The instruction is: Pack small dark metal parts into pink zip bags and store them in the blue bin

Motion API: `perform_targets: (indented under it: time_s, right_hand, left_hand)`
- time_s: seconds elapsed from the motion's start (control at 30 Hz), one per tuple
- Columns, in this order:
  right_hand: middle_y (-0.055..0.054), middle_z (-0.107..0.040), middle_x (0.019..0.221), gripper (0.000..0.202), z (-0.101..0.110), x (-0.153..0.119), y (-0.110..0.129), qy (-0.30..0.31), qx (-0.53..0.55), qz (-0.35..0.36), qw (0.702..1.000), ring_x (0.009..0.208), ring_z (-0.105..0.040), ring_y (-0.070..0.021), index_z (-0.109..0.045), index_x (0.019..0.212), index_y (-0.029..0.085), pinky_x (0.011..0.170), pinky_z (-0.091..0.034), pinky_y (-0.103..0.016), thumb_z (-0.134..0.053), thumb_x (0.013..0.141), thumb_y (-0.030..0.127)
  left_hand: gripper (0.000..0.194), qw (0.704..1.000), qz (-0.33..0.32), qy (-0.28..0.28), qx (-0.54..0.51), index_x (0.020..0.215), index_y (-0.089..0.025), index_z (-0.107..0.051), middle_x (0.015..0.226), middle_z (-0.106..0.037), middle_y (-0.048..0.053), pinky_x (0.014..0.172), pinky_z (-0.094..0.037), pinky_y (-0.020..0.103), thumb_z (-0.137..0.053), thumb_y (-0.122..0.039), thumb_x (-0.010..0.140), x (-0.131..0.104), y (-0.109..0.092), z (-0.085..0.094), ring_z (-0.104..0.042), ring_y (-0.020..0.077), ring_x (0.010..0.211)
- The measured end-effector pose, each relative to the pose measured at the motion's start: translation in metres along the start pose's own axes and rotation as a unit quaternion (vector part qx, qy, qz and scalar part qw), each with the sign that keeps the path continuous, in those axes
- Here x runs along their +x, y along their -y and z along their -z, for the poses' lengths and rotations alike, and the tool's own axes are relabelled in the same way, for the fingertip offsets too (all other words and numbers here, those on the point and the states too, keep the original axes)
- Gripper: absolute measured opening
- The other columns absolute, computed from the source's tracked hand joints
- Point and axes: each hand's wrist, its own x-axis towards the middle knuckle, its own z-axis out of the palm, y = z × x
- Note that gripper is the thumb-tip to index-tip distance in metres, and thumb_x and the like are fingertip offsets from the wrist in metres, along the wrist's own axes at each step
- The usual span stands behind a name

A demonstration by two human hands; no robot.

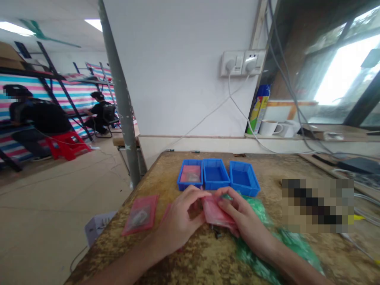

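Note:
A pink plastic bag (215, 213) is held between my two hands over the worn wooden table. My right hand (237, 208) grips its right side, thumb on top. The fingers of my left hand (185, 209) pinch its upper left edge. Under the bag lie a few small dark pieces (217, 234), too blurred to name. Left of my hands rests another pink bag (141, 215) with a pale item inside. Part of a further pink piece shows behind my left hand. Green plastic wrap (261, 211) spreads beneath and beside my right forearm.
Three blue trays stand in a row: the left tray (179, 180) holds a pink bag, beside a middle tray (216, 185) and a right tray (255, 189). Cables and a blurred-out patch (317, 206) lie to the right. A power strip (99, 225) sits off the table's left edge. Two people sit far left.

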Motion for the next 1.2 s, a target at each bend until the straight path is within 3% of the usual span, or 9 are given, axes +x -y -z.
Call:
perform_targets:
  time_s: [0.13, 0.27, 0.4, 0.47, 0.53, 0.67, 0.9, 1.07, 1.2]
  right_hand:
    - [0.008, -0.052, 0.063, 0.051, 0.001, 0.003, -0.005, 0.015, 0.009, -0.019, 1.0, 0.042, -0.036, -0.0065, -0.07, 0.096, 0.02, 0.038, -0.032, -0.018, -0.077, 0.092, 0.07]
    - [0.007, -0.051, 0.058, 0.062, 0.002, 0.007, -0.013, -0.009, 0.049, -0.028, 0.998, 0.04, -0.036, -0.0075, -0.065, 0.08, 0.02, 0.038, -0.033, -0.02, -0.069, 0.092, 0.08]
    - [0.007, -0.043, 0.05, 0.074, 0.005, 0.008, -0.019, 0.003, 0.074, -0.026, 0.997, 0.039, -0.033, -0.0091, -0.065, 0.074, 0.019, 0.04, -0.033, -0.022, -0.047, 0.1, 0.087]
    - [0.004, -0.051, 0.058, 0.079, 0.005, 0.008, -0.019, 0.013, 0.086, -0.017, 0.996, 0.041, -0.033, -0.0092, -0.066, 0.078, 0.019, 0.04, -0.033, -0.022, -0.04, 0.1, 0.09]
    - [0.004, -0.054, 0.063, 0.077, 0.004, 0.007, -0.016, 0.015, 0.082, -0.007, 0.997, 0.043, -0.033, -0.0085, -0.066, 0.079, 0.019, 0.039, -0.032, -0.022, -0.044, 0.098, 0.091]
    - [0.007, -0.051, 0.068, 0.058, 0.001, 0.004, -0.008, 0.01, 0.032, -0.007, 0.999, 0.045, -0.035, -0.0066, -0.066, 0.084, 0.02, 0.04, -0.036, -0.019, -0.08, 0.088, 0.076]
    - [0.011, -0.038, 0.055, 0.054, 0.0, 0.005, -0.007, 0.005, 0.001, -0.008, 1.0, 0.043, -0.031, -0.0078, -0.072, 0.094, 0.019, 0.04, -0.035, -0.019, -0.078, 0.092, 0.072]
    - [0.01, -0.041, 0.056, 0.055, 0.0, 0.005, -0.008, 0.001, -0.001, 0.005, 1.0, 0.044, -0.035, -0.0084, -0.072, 0.098, 0.019, 0.041, -0.033, -0.02, -0.077, 0.092, 0.073]
    - [0.009, -0.048, 0.059, 0.052, 0.0, 0.004, -0.008, 0.005, 0.002, 0.006, 1.0, 0.043, -0.037, -0.0067, -0.068, 0.092, 0.019, 0.04, -0.029, -0.019, -0.075, 0.096, 0.07]
  left_hand:
    - [0.013, 0.999, 0.022, -0.001, 0.027, 0.108, -0.025, -0.081, 0.1, -0.069, 0.004, 0.076, -0.051, 0.027, -0.073, -0.034, 0.104, 0.001, -0.007, 0.004, -0.068, 0.0185, 0.087]
    - [0.021, 0.998, 0.033, -0.027, 0.056, 0.092, -0.022, -0.077, 0.092, -0.063, 0.002, 0.074, -0.049, 0.027, -0.073, -0.038, 0.104, 0.002, -0.007, 0.004, -0.064, 0.0175, 0.081]
    - [0.034, 0.996, 0.027, -0.051, 0.07, 0.076, -0.021, -0.064, 0.093, -0.063, 0.002, 0.079, -0.049, 0.029, -0.071, -0.038, 0.105, 0.003, -0.005, 0.003, -0.064, 0.019, 0.086]
    - [0.038, 0.995, 0.028, -0.059, 0.071, 0.073, -0.021, -0.059, 0.096, -0.065, 0.003, 0.079, -0.049, 0.029, -0.07, -0.037, 0.105, 0.003, -0.005, 0.003, -0.064, 0.0197, 0.089]
    - [0.039, 0.995, 0.029, -0.064, 0.068, 0.072, -0.021, -0.056, 0.1, -0.066, 0.004, 0.082, -0.05, 0.029, -0.068, -0.036, 0.106, 0.003, -0.005, 0.003, -0.065, 0.0203, 0.092]
    - [0.037, 0.996, 0.009, -0.065, 0.06, 0.073, -0.021, -0.059, 0.108, -0.068, 0.005, 0.089, -0.052, 0.031, -0.068, -0.033, 0.106, 0.004, -0.008, 0.004, -0.067, 0.0214, 0.1]
    - [0.033, 0.996, -0.02, -0.068, 0.051, 0.078, -0.02, -0.073, 0.136, -0.066, 0.009, 0.103, -0.054, 0.036, -0.064, -0.029, 0.108, 0.001, -0.015, 0.006, -0.069, 0.0224, 0.106]
    - [0.03, 0.998, -0.035, -0.049, 0.035, 0.093, -0.022, -0.084, 0.16, -0.058, 0.008, 0.108, -0.054, 0.04, -0.06, -0.029, 0.11, -0.003, -0.016, 0.01, -0.066, 0.0278, 0.125]
    - [0.029, 0.997, -0.047, -0.044, 0.044, 0.088, -0.021, -0.082, 0.168, -0.053, 0.006, 0.108, -0.053, 0.041, -0.062, -0.027, 0.108, -0.004, -0.017, 0.012, -0.062, 0.0295, 0.132]
